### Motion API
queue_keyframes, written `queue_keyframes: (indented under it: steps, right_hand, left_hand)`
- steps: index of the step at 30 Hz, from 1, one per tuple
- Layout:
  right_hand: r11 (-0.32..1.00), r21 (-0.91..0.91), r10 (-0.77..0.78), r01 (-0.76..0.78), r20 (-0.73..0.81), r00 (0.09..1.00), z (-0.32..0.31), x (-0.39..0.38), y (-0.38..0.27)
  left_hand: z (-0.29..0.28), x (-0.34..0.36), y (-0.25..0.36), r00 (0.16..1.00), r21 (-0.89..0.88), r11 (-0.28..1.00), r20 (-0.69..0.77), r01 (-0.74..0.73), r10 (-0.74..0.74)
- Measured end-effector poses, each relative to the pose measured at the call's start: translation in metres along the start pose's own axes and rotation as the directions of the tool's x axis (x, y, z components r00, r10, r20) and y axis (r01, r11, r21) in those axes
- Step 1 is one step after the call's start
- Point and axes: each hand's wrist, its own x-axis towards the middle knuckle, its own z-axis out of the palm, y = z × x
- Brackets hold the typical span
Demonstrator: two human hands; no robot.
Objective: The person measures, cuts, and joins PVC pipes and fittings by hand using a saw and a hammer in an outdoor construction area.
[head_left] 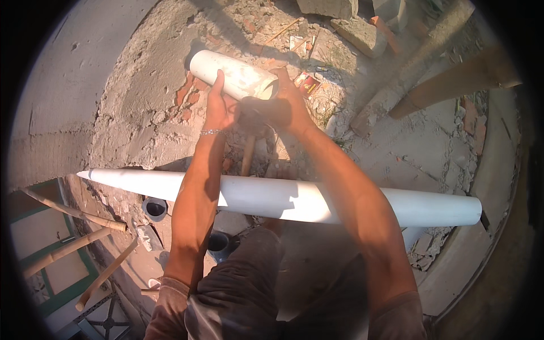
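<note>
Short off-white cylindrical pipe with tan, dirt-like smears [218, 71] is up front, just above centre of view, tilted: left end farther from the person, open right end nearer and lower. Both hands on it. Left hand [221, 110]: partly open, thumb raised against the pipe's near side, other fingers mostly hidden; cannot tell how firm the hold is. Right hand [290, 105]: curled round the open right end, holding it by the rim; fingertips not clear. Silver-coloured chain bracelet [211, 132] on left wrist.

Long smooth white pipe [260, 195] lies crosswise below the hands, both forearms passing over it. Light-brown wooden stick [247, 156] sits between the forearms, beyond the long pipe; its upper end runs into shadow, can't make it out.

Grey round pipe opening with dark interior [154, 209] just on the near side of the long pipe, left of left forearm. Small red packet [307, 84] on the rubble-strewn ground [272, 34], just right of right hand. Rough grey concrete slab [130, 96] to the left; thin bamboo poles [68, 249] lower left.
</note>
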Motion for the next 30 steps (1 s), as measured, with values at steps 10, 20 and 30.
queue_keyframes:
  steps: [10, 20, 30]
  right_hand:
    - [0.791, 0.547, 0.291, -0.273, 0.054, 0.955, 0.003, 0.038, 0.055]
    - [0.804, 0.531, 0.286, -0.268, 0.05, 0.957, -0.003, 0.048, 0.042]
    - [0.962, 0.232, -0.123, 0.145, -0.106, 0.987, 0.033, 0.044, 0.067]
  left_hand:
    - [-0.042, -0.067, -0.018, 0.95, 0.747, 0.648, 0.074, 0.148, -0.303]
    - [-0.013, -0.128, 0.0, 0.992, 0.972, 0.215, 0.109, -0.095, -0.056]
    - [-0.058, -0.186, -0.003, 0.927, 0.982, -0.187, 0.086, -0.017, 0.365]
